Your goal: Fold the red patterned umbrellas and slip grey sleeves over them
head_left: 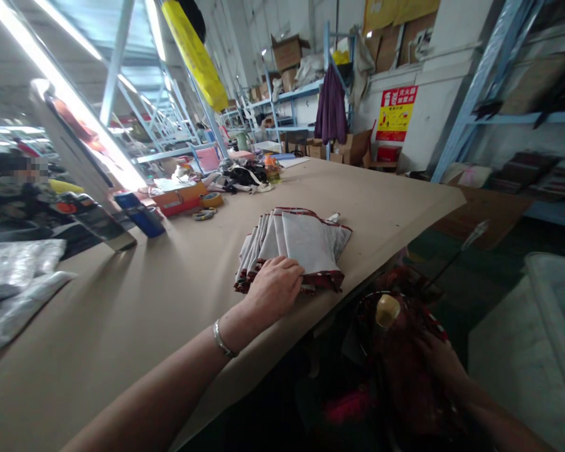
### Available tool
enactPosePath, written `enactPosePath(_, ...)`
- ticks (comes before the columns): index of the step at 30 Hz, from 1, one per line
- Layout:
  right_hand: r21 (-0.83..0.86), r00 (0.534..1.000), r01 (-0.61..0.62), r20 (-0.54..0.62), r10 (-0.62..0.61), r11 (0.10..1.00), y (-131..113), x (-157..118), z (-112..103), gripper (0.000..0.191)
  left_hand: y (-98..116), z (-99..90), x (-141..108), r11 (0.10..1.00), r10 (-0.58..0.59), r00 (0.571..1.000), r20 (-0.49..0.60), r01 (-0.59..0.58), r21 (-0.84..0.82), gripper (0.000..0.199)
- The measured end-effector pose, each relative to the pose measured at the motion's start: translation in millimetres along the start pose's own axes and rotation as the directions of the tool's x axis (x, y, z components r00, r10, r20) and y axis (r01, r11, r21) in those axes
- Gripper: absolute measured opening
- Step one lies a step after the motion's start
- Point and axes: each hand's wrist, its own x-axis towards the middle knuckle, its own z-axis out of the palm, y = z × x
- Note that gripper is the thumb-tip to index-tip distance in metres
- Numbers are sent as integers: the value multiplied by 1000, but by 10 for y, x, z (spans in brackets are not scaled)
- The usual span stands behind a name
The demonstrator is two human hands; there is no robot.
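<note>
My left hand (277,286), with a silver bracelet at the wrist, lies on the near edge of a fanned stack of white fabric pieces (306,235) with dark red trim. Its fingers are bent and close together over the top piece; the thumb is hidden. Below the table edge, in shadow, my right hand (437,355) is at a dark red, shiny bundle of material (400,351). Its fingers are too dark and blurred to make out. A pale yellowish rounded piece (387,311) shows at the top of that bundle.
Brown paper covers the table (179,314). On it are a blue bottle (141,215), a dark bottle (98,220), scissors (204,215), tape (211,200), an orange box (179,199) and clear plastic packaging (23,282). A whitish bin (522,339) stands right. A person (19,194) is left.
</note>
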Motion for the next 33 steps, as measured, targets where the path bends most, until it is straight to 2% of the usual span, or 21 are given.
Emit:
enactPosePath(2,65,997,-73,5,73,995,-65,66,-46,37,-20,-25,30,1000,-17,999,30,16,23,23)
enactPosePath(4,199,996,-44,-65,58,979,-402,205,-332,43,-38,-68,70,998,-40,998,49,37,54,24)
enactPosePath(6,323,971,147,-226,-74,935,-975,323,-724,43,-41,-118,118,994,-74,996,52,70,83,20)
enactPosePath(8,315,878,440,-346,-330,841,-1662,344,-1060,38,-17,-160,168,989,-116,992,39,112,97,16)
enactPosePath(10,190,716,696,-252,-651,692,-2309,269,-1231,35,31,-188,212,983,-154,988,6,153,99,14)
enactPosePath(11,104,644,764,-168,-746,636,-2574,218,-1250,41,59,-198,229,980,-171,985,-16,172,97,13)
enactPosePath(12,17,604,796,-87,-792,605,-2785,174,-1235,45,86,-205,240,977,-188,981,-40,191,95,13)
enactPosePath(13,-69,599,799,-12,-801,598,-2936,149,-1200,48,109,-213,246,973,-208,976,-61,213,95,12)
enactPosePath(14,-150,631,771,46,-774,619,-3028,152,-1159,49,125,-223,245,966,-230,970,-82,238,99,11)
enactPosePath(16,-259,738,669,120,-664,697,-3064,243,-1111,49,138,-252,224,951,-271,954,-125,286,119,9)
enactPosePath(18,-244,831,556,163,-532,795,-2979,394,-1142,49,136,-290,181,940,-284,942,-177,310,143,9)
enactPosePath(19,-155,865,495,179,-468,855,-2925,458,-1183,49,138,-306,156,937,-282,938,-203,315,149,9)
enactPosePath(21,218,896,320,247,-369,922,-2842,496,-1282,44,164,-320,104,940,-270,933,-238,309,147,9)
enactPosePath(22,454,899,201,267,-348,868,-2821,455,-1327,41,191,-311,82,943,-262,934,-243,301,140,9)
enactPosePath(24,798,918,57,194,-345,600,-2805,252,-1386,39,274,-260,52,958,-242,944,-223,269,98,8)
enactPosePath(25,865,931,87,105,-349,494,-2799,106,-1398,38,326,-222,44,967,-236,949,-208,251,50,8)
enactPosePath(26,867,930,182,2,-369,464,-2785,-56,-1401,37,381,-182,38,970,-243,949,-198,243,-29,8)
enactPosePath(28,688,863,430,-124,-489,585,-2715,-376,-1381,34,497,-115,29,919,-326,925,-195,262,-296,10)
enactPosePath(30,364,787,585,-38,-616,725,-2586,-629,-1336,33,619,-87,8,693,-478,864,-157,262,-671,9)
enactPosePath(32,132,785,594,120,-608,793,-2419,-787,-1280,31,743,-94,-38,282,-589,808,-17,185,-941,5)
enactPosePath(33,90,805,559,179,-566,824,-2330,-835,-1254,29,804,-98,-73,61,-597,798,84,149,-987,9)
